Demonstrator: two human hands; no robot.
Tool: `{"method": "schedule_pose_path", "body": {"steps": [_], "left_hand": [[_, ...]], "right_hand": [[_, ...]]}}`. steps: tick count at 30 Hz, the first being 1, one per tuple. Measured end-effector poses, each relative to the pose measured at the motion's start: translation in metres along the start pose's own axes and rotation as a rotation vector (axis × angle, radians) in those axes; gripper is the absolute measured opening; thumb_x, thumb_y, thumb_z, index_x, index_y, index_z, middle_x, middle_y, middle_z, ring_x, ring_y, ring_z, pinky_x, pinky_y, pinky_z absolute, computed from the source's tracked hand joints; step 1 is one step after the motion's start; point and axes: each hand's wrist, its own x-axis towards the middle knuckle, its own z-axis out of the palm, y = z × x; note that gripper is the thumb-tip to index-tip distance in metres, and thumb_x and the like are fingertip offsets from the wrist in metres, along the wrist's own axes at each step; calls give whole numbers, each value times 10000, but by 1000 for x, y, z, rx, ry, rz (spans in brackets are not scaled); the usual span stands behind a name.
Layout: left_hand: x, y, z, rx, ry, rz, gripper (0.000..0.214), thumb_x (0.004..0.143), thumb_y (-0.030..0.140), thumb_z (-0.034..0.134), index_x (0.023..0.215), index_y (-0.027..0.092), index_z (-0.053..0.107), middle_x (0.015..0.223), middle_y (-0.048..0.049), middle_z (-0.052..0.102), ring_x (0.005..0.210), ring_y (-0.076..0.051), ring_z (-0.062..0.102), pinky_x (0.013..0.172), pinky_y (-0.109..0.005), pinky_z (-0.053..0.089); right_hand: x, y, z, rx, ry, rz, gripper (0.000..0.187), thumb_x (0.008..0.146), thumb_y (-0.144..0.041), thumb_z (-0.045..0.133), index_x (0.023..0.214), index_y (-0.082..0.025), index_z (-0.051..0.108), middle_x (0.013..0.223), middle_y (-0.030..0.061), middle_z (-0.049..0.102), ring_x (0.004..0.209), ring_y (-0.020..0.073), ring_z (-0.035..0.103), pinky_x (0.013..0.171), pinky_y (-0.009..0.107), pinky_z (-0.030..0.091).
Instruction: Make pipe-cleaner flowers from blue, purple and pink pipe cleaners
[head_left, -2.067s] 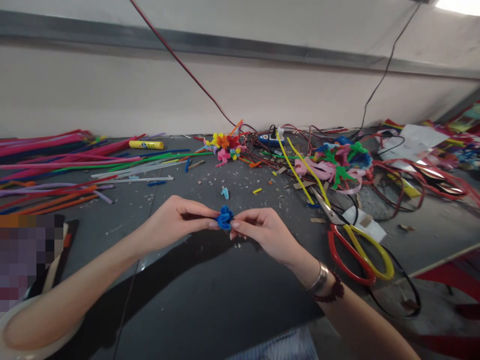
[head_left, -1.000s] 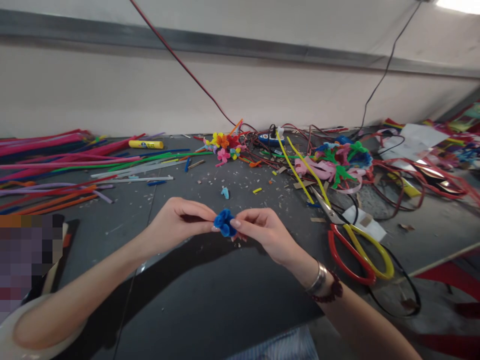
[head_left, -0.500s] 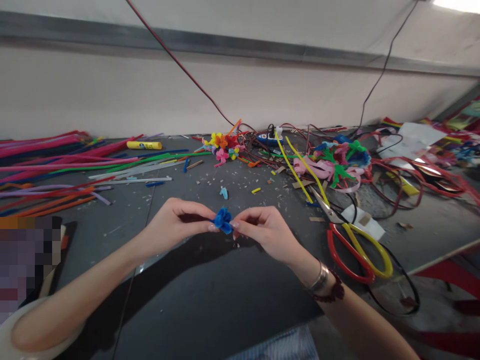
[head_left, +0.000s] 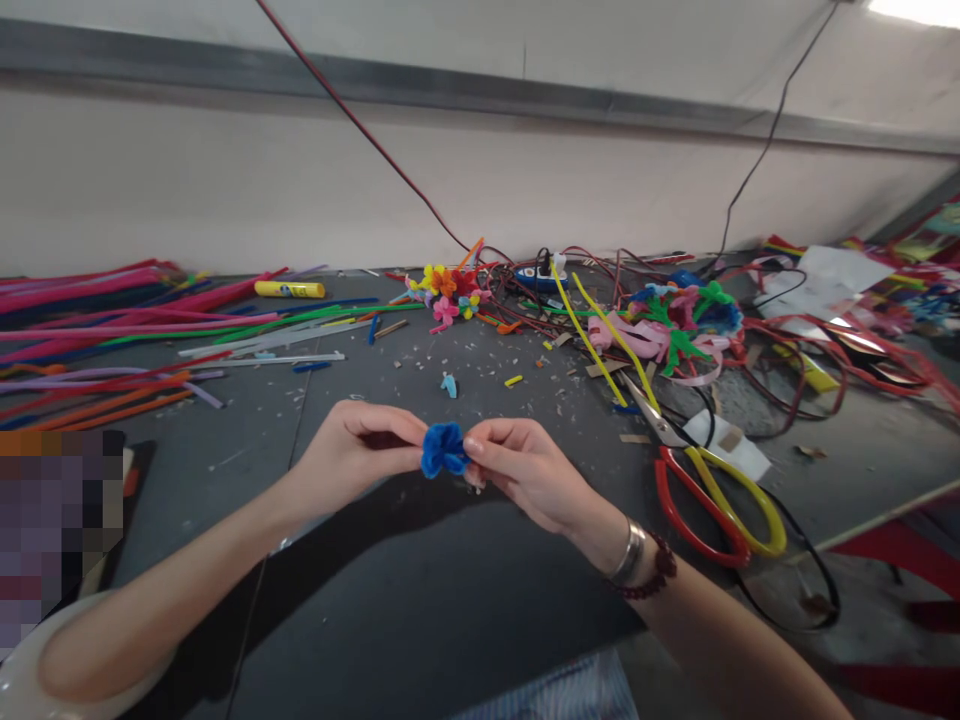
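A small blue pipe-cleaner flower (head_left: 443,450) is pinched between both my hands just above the dark grey table (head_left: 420,590). My left hand (head_left: 352,455) grips it from the left with curled fingers. My right hand (head_left: 517,465), with bracelets at the wrist, pinches it from the right. Part of the flower is hidden behind my fingertips.
Long coloured pipe cleaners (head_left: 112,330) lie at the left with a yellow tube (head_left: 289,289). Finished flowers (head_left: 446,288) and a tangle of red wires (head_left: 810,350) fill the back and right. Red and yellow scissors (head_left: 709,490) lie to the right. A white plate (head_left: 22,690) sits bottom left.
The blue flower has been turned a little between my fingers and now looks fuller. Both hands stay in nearly the same place.
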Motion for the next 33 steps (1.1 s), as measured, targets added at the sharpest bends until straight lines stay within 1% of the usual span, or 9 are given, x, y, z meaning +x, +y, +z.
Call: {"method": "schedule_pose_path", "body": {"steps": [2, 4, 8, 10, 15, 22, 25, 28, 33], "left_hand": [[0, 2, -2, 97, 50, 81, 49, 659, 149, 696, 615, 171, 694, 676, -28, 695, 570, -125, 620, 518, -184, 488], [0, 4, -5, 196, 81, 169, 61, 668, 132, 684, 642, 186, 692, 706, -26, 697, 601, -134, 629, 549, -196, 498], [0, 7, -7, 358, 81, 315, 91, 695, 119, 659, 694, 203, 695, 732, -19, 700, 651, -133, 640, 608, -196, 496], [0, 8, -8, 419, 53, 338, 87, 710, 133, 650, 722, 204, 698, 757, -17, 704, 657, -125, 641, 608, -182, 487], [2, 16, -10, 551, -18, 216, 115, 744, 224, 623, 826, 209, 702, 801, -19, 713, 661, -127, 638, 600, -180, 468], [6, 20, -14, 640, -193, -2, 190, 758, 328, 595, 765, 179, 711, 690, -8, 702, 553, -109, 589, 522, -170, 424], [5, 18, -12, 579, -159, -26, 189, 742, 309, 605, 680, 161, 705, 617, -9, 689, 500, -105, 563, 473, -169, 407], [4, 18, -6, 429, -94, -32, 148, 714, 257, 630, 621, 162, 695, 598, -9, 693, 495, -117, 579, 471, -175, 430], [2, 16, 6, 200, -2, -25, 114, 697, 193, 649, 591, 165, 683, 625, -8, 706, 535, -134, 619, 514, -187, 474]], "right_hand": [[0, -1, -2, -107, 27, -42, 210, 747, -314, 629, 637, -136, 624, 561, -17, 584, 507, 55, 468, 519, 193, 338], [-1, -1, -4, -192, 12, -47, 257, 777, -342, 592, 647, -126, 642, 588, 6, 606, 512, 59, 467, 526, 201, 340], [-1, -2, -6, -177, -31, 2, 216, 766, -318, 612, 675, -129, 662, 609, 12, 632, 511, 56, 472, 536, 199, 352], [-2, -3, -6, -164, -22, 8, 182, 753, -297, 628, 680, -135, 665, 616, 9, 638, 510, 54, 472, 536, 196, 357], [-2, -5, -6, -205, 19, 8, 148, 746, -266, 631, 684, -137, 670, 627, 6, 644, 520, 53, 472, 538, 190, 362], [1, -5, -7, -264, 55, 49, 163, 728, -272, 637, 654, -131, 669, 605, 9, 640, 522, 59, 470, 539, 193, 361], [1, -7, -6, -207, 44, 92, 151, 711, -273, 654, 664, -130, 672, 604, 7, 637, 525, 61, 473, 536, 194, 352], [0, -6, -4, -98, 34, 121, 132, 698, -260, 673, 651, -137, 666, 604, 1, 636, 524, 55, 473, 531, 188, 335], [0, 2, -1, 38, 26, 57, 102, 699, -238, 682, 651, -151, 661, 616, 2, 647, 560, 67, 510, 550, 192, 340]]}}
